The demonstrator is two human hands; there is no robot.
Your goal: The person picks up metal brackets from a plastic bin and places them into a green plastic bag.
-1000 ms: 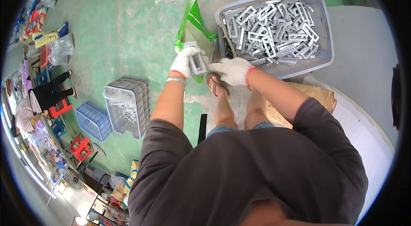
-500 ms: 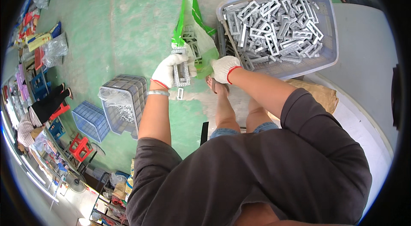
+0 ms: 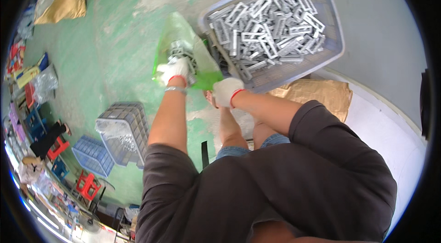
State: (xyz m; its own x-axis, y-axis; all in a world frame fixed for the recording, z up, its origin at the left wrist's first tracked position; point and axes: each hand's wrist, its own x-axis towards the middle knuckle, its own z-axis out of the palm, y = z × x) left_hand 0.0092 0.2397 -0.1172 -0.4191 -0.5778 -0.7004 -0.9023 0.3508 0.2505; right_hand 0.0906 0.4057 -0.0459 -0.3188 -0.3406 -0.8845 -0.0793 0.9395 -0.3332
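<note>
A green and white plastic bag [image 3: 204, 61] stands with its mouth spread, several grey metal rectangular frames [image 3: 180, 49] inside. My left hand [image 3: 173, 69], in a white knit glove with red cuff, reaches into the bag's mouth against those frames. Its fingers are blurred and partly hidden, so I cannot tell whether it grips one. My right hand [image 3: 228, 91], gloved alike, is closed on the bag's near right edge. Right of the bag, a large grey-blue plastic crate [image 3: 341, 27] holds a heap of similar metal frames [image 3: 271, 24].
Brown paper sacking [image 3: 321, 96] lies below the crate, beside a grey surface [image 3: 376, 27]. To the left stand a grey crate [image 3: 121, 125] with small parts and a blue crate [image 3: 94, 153]. Another person [image 3: 48, 139] is at far left, near red stools [image 3: 87, 185].
My left hand has moved from above the bag's near edge, where it held a metal frame, into the bag's mouth. My right hand keeps its grip on the bag. The whole view has shifted.
</note>
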